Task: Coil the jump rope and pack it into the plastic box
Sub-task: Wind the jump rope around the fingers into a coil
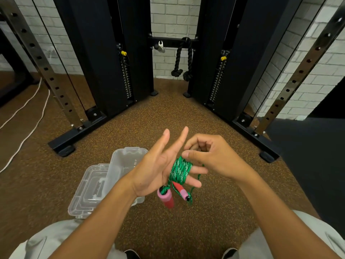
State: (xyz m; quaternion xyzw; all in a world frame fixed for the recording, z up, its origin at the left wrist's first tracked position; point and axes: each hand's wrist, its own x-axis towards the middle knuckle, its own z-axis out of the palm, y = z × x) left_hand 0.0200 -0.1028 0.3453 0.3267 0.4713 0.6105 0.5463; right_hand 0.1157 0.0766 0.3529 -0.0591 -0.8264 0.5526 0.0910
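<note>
Fingers first: on the left hand (158, 165) the thumb and forefinger stand straight and apart while two lower fingers (195, 183) carry the green jump rope (180, 170) wound round them in one tight coil, and the right hand (211, 156) is curled, thumb and fingertips pinching the rope's loose strand just beside that coil. Behind on the speckled floor (186, 116) stand two black machine towers (104, 53), then down at the left one clear plastic box (128, 161) lies open with its one lid (89, 193) touching it. Smallest, two red-and-pink handles (166, 199) dangle below the coil, side by side.
</note>
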